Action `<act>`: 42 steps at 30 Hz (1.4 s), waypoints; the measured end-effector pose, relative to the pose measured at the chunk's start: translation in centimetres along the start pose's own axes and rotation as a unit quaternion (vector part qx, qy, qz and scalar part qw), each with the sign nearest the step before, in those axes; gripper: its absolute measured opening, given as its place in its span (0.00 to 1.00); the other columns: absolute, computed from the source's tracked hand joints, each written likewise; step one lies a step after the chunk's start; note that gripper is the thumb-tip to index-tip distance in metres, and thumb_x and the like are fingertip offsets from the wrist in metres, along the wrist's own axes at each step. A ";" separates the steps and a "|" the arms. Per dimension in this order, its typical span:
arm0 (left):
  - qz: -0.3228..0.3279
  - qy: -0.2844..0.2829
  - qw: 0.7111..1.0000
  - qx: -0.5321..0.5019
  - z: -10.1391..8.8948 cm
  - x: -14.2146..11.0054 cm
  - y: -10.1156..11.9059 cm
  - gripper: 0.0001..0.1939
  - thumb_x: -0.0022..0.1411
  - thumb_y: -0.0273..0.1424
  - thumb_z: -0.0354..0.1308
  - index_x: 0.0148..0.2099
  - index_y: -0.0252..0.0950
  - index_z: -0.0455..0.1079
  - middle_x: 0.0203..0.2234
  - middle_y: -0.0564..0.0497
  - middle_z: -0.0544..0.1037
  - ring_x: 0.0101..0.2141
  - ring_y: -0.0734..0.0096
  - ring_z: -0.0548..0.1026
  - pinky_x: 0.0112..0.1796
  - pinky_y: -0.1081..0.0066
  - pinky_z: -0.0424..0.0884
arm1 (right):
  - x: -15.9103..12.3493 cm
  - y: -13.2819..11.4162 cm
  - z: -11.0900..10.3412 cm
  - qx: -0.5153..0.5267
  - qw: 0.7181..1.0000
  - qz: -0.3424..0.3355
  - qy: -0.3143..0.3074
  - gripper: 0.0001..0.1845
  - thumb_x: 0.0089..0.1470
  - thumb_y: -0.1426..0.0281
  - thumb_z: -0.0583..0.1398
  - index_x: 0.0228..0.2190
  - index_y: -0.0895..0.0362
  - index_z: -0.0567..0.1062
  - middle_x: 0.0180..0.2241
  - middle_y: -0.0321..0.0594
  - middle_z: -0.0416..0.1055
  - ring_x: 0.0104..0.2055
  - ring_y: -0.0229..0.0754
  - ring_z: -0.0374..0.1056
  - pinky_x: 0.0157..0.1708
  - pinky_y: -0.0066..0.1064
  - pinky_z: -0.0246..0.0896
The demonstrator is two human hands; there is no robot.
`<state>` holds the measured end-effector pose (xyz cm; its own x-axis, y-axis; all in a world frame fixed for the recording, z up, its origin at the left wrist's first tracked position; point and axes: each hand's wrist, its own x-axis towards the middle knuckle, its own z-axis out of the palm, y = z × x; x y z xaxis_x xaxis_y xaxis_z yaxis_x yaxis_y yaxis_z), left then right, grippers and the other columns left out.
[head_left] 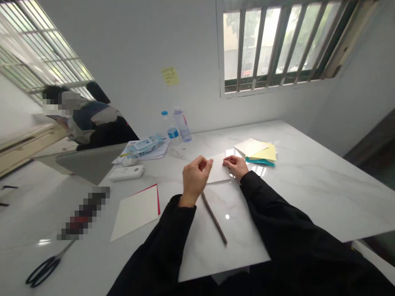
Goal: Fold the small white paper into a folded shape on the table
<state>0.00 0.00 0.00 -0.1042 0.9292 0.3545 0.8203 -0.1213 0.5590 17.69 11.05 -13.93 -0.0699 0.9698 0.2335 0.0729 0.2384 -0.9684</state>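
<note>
A white sheet of paper lies on the table between my hands. My left hand is closed at the sheet's left side, thumb and fingertips drawn together; anything inside them is too small or hidden to make out. Over the sheet's right part, my right hand is closed in a pinch, and what it may hold does not show clearly. A thin, slightly bent brown stick rests on the table below the sheet, its upper end near my left wrist.
Cream, yellow and blue papers lie beyond my right hand. At left are a cream sheet over a red one, scissors and a white device. Two bottles stand by the wall. A person sits behind a partition.
</note>
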 end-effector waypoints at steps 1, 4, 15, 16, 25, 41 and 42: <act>-0.030 0.006 0.999 0.023 -0.2 1.1 -1.7 0.13 0.68 0.42 0.55 0.36 0.38 0.69 0.24 0.54 0.71 0.28 0.69 0.70 0.32 0.71 0.63 | 0.0 0.0 0.0 0.001 1.000 0.001 0.016 0.18 0.50 0.55 0.65 0.36 0.57 0.78 0.32 0.45 0.83 0.37 0.46 0.80 0.39 0.34 0.75; -0.094 -0.030 0.992 0.076 0.5 0.5 -6.3 0.17 0.62 0.45 0.62 0.46 0.39 0.69 0.28 0.51 0.75 0.32 0.61 0.75 0.33 0.69 0.64 | 0.1 0.0 0.1 -0.009 0.997 0.002 0.075 0.20 0.52 0.53 0.64 0.37 0.57 0.78 0.34 0.46 0.83 0.40 0.48 0.80 0.44 0.36 0.75; -0.118 -0.079 0.990 0.020 2.5 -0.4 -9.5 0.26 0.55 0.27 0.61 0.57 0.41 0.68 0.32 0.48 0.79 0.41 0.53 0.78 0.43 0.63 0.67 | -0.7 -0.7 0.1 -0.107 0.987 0.005 0.117 0.14 0.52 0.57 0.64 0.33 0.54 0.80 0.29 0.40 0.82 0.35 0.48 0.79 0.43 0.38 0.73; -0.122 -0.073 0.990 -0.006 2.4 -0.2 -9.6 0.27 0.55 0.26 0.61 0.58 0.40 0.68 0.32 0.49 0.79 0.39 0.55 0.78 0.43 0.64 0.68 | -0.7 -0.6 0.1 -0.108 0.988 0.004 0.111 0.14 0.52 0.57 0.64 0.33 0.54 0.80 0.29 0.40 0.82 0.35 0.48 0.79 0.42 0.38 0.73; -0.149 -0.087 0.927 -0.332 3.5 -0.4 -7.7 0.32 0.60 0.39 0.56 0.64 0.31 0.62 0.34 0.48 0.79 0.24 0.74 0.73 0.28 0.73 0.70 | -1.5 -0.5 0.0 -0.088 0.995 -0.006 0.046 0.12 0.52 0.58 0.63 0.33 0.54 0.78 0.30 0.40 0.82 0.35 0.48 0.80 0.41 0.38 0.74; -0.087 -0.046 0.968 -0.229 4.5 -1.9 -7.2 0.28 0.55 0.25 0.61 0.59 0.44 0.71 0.36 0.53 0.75 0.24 0.74 0.68 0.38 0.68 0.70 | -2.9 -1.2 0.3 -0.119 0.992 -0.026 -0.032 0.05 0.52 0.63 0.63 0.31 0.51 0.77 0.30 0.38 0.82 0.37 0.48 0.80 0.42 0.39 0.75; -0.078 -0.041 0.974 -0.211 4.5 -1.9 -7.3 0.26 0.54 0.24 0.61 0.56 0.44 0.73 0.37 0.53 0.75 0.25 0.73 0.68 0.40 0.67 0.70 | -2.9 -1.2 0.3 -0.119 0.992 -0.025 -0.034 0.05 0.52 0.64 0.63 0.31 0.51 0.77 0.30 0.37 0.81 0.37 0.48 0.80 0.42 0.39 0.75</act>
<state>-3.24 0.64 -8.12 -0.1492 0.9706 0.1886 0.4928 -0.0924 0.8652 17.47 7.97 -13.51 -0.1468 0.9524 0.2671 0.2993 0.3002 -0.9057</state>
